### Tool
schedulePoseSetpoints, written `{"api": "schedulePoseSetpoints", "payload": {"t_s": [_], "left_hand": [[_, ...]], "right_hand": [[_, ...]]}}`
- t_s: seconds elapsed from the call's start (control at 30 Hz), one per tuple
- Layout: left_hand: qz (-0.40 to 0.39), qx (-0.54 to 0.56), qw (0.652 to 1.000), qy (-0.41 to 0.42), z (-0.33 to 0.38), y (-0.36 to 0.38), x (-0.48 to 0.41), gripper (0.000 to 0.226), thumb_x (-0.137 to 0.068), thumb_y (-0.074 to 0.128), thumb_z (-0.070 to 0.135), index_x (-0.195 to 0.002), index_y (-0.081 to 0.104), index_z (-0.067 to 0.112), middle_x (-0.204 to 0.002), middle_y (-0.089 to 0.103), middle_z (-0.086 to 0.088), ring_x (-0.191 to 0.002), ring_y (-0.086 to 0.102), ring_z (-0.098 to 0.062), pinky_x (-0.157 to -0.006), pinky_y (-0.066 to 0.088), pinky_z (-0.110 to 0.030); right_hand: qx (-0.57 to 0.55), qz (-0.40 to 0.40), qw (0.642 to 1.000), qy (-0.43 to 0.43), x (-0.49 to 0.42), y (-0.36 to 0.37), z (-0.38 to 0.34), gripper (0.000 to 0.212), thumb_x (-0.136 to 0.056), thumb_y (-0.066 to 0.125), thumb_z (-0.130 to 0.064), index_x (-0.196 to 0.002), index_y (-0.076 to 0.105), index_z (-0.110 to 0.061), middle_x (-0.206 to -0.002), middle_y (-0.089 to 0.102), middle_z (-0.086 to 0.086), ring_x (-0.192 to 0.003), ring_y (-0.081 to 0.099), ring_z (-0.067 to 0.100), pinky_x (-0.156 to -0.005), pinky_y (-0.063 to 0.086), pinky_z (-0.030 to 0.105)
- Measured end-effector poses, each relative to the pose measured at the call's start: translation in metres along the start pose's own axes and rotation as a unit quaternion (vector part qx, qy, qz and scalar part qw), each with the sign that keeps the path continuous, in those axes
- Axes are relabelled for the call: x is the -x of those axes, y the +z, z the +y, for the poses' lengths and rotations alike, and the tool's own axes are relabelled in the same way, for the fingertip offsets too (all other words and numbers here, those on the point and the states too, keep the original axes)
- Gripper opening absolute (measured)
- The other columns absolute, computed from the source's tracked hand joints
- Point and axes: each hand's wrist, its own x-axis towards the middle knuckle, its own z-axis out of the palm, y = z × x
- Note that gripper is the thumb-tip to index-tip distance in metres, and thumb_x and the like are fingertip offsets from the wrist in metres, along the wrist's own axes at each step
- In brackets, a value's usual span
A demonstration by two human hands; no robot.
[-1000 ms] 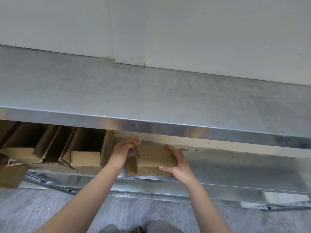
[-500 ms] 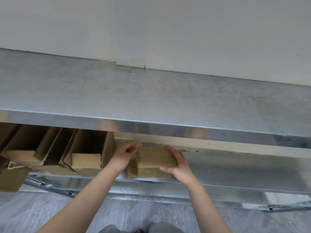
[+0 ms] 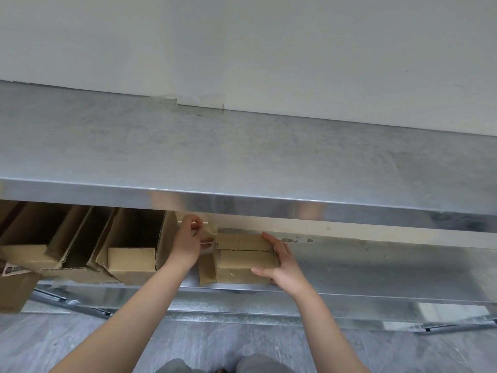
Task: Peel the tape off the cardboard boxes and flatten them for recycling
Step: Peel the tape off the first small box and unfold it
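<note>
So the small closed brown cardboard box [image 3: 244,261] sits at the front edge of the lower galvanised metal shelf [image 3: 376,267], tucked under the grey steel worktop [image 3: 242,157]. I reckon it's being worked on right where it was stored instead of being hauled up top. The right hand [image 3: 279,265] is wrapped over the box's right end, with the fingers draped across the top edge and the thumb pressed on the front face. That's basically a clamp, so the box can't slide when the other side gets tugged. The left hand [image 3: 188,243] is up by the box's top left corner, fingers curled in a tight pinch on what looks like a strip of pale, see-through tape [image 3: 211,232] running from the fingertips down to that corner. It's thin and a bit glary, so I can't tell how much of it is free. Pulling out and away to the left makes sense, since it peels along the seam while the right hand pushes back against it. A loose flap [image 3: 206,267] hangs off the left end of the box, so that side may already be coming apart. Just to the left, almost touching the left wrist, there's a row of open brown cardboard boxes [image 3: 134,243] lying on their sides with their mouths facing out, not flattened yet by the look of it. My guess is the job's early on: tape first, squash after. The main risk is the tape snapping short and leaving bits stuck along the seam.
</note>
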Motion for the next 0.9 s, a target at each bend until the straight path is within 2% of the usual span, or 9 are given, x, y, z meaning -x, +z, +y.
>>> {"api": "schedulePoseSetpoints", "payload": {"t_s": [0.07, 0.17, 0.27, 0.33, 0.4, 0.63, 0.7, 0.83, 0.9], "left_hand": [[0.009, 0.027, 1.0, -0.012, -0.001, 0.001, 0.0, 0.016, -0.102, 0.043, 0.013, -0.089, 0.048, 0.02, -0.105, 0.056, -0.008, -0.09, 0.068, -0.03, -0.079, 0.058, -0.044], [0.019, 0.091, 0.995, -0.039, -0.001, 0.005, 0.004, 0.017, -0.101, 0.042, 0.008, -0.09, 0.049, 0.019, -0.104, 0.056, -0.008, -0.092, 0.066, -0.025, -0.085, 0.055, -0.04], [0.032, 0.125, 0.989, -0.072, -0.006, 0.006, 0.002, 0.017, -0.101, 0.042, 0.008, -0.091, 0.05, 0.019, -0.111, 0.056, -0.012, -0.097, 0.065, -0.027, -0.087, 0.054, -0.043], [0.043, 0.141, 0.985, -0.095, -0.008, 0.005, 0.004, 0.015, -0.102, 0.041, 0.007, -0.093, 0.048, 0.017, -0.109, 0.055, -0.011, -0.093, 0.065, -0.026, -0.079, 0.056, -0.039], [0.045, 0.142, 0.983, -0.108, -0.007, 0.005, 0.004, 0.013, -0.102, 0.04, 0.007, -0.094, 0.047, 0.014, -0.105, 0.055, -0.01, -0.086, 0.064, -0.023, -0.073, 0.054, -0.033], [-0.033, 0.141, 0.983, -0.114, 0.014, -0.004, 0.005, 0.017, -0.092, 0.046, -0.005, -0.09, 0.059, 0.005, -0.081, 0.066, -0.014, -0.077, 0.067, -0.025, -0.078, 0.056, -0.036], [-0.059, 0.126, 0.984, -0.111, 0.011, -0.008, 0.008, 0.02, -0.09, 0.048, -0.007, -0.096, 0.065, 0.001, -0.078, 0.068, -0.012, -0.077, 0.066, -0.022, -0.081, 0.056, -0.036], [-0.111, 0.135, 0.978, -0.117, 0.004, -0.013, 0.017, 0.024, -0.088, 0.052, -0.002, -0.108, 0.066, -0.004, -0.096, 0.067, -0.014, -0.098, 0.061, -0.026, -0.09, 0.051, -0.038], [-0.146, 0.121, 0.977, -0.096, -0.001, -0.015, 0.022, 0.031, -0.082, 0.062, 0.013, -0.112, 0.064, 0.005, -0.108, 0.066, -0.013, -0.107, 0.059, -0.028, -0.098, 0.045, -0.041]], "right_hand": [[-0.004, -0.002, 1.0, 0.004, 0.0, 0.001, -0.001, 0.087, -0.062, 0.086, -0.037, -0.136, 0.043, -0.051, -0.134, 0.037, -0.02, -0.123, 0.045, 0.009, -0.102, 0.048, 0.047], [-0.006, 0.001, 1.0, 0.011, 0.0, 0.001, -0.002, 0.086, -0.061, 0.085, -0.039, -0.135, 0.043, -0.052, -0.132, 0.037, -0.023, -0.124, 0.045, 0.01, -0.098, 0.051, 0.051], [0.002, 0.006, 1.0, 0.002, -0.001, 0.0, -0.001, 0.086, -0.065, 0.087, -0.032, -0.138, 0.043, -0.047, -0.139, 0.038, -0.013, -0.128, 0.044, 0.011, -0.106, 0.043, 0.037], [0.005, -0.002, 1.0, -0.002, 0.0, 0.0, -0.002, 0.086, -0.068, 0.087, -0.028, -0.139, 0.042, -0.044, -0.141, 0.038, -0.01, -0.129, 0.043, 0.01, -0.107, 0.036, 0.027], [0.01, -0.009, 1.0, -0.006, 0.0, 0.0, -0.003, 0.085, -0.068, 0.087, -0.027, -0.139, 0.043, -0.042, -0.141, 0.038, -0.009, -0.128, 0.042, 0.01, -0.104, 0.033, 0.023], [0.007, 0.0, 1.0, -0.022, 0.007, -0.001, 0.002, 0.082, -0.069, 0.087, -0.024, -0.136, 0.042, -0.043, -0.141, 0.037, -0.011, -0.128, 0.04, 0.005, -0.106, 0.034, 0.024], [0.009, 0.004, 1.0, -0.03, 0.009, 0.0, 0.002, 0.081, -0.07, 0.087, -0.022, -0.135, 0.042, -0.043, -0.141, 0.037, -0.011, -0.128, 0.04, 0.005, -0.106, 0.033, 0.023], [0.018, 0.007, 0.999, -0.049, 0.012, 0.001, 0.003, 0.081, -0.068, 0.088, -0.021, -0.129, 0.041, -0.048, -0.139, 0.038, -0.012, -0.125, 0.041, 0.001, -0.1, 0.032, 0.013], [0.028, 0.011, 0.998, -0.061, 0.015, 0.001, 0.004, 0.082, -0.067, 0.088, -0.02, -0.125, 0.04, -0.051, -0.137, 0.038, -0.015, -0.12, 0.04, -0.009, -0.092, 0.03, 0.001]]}}
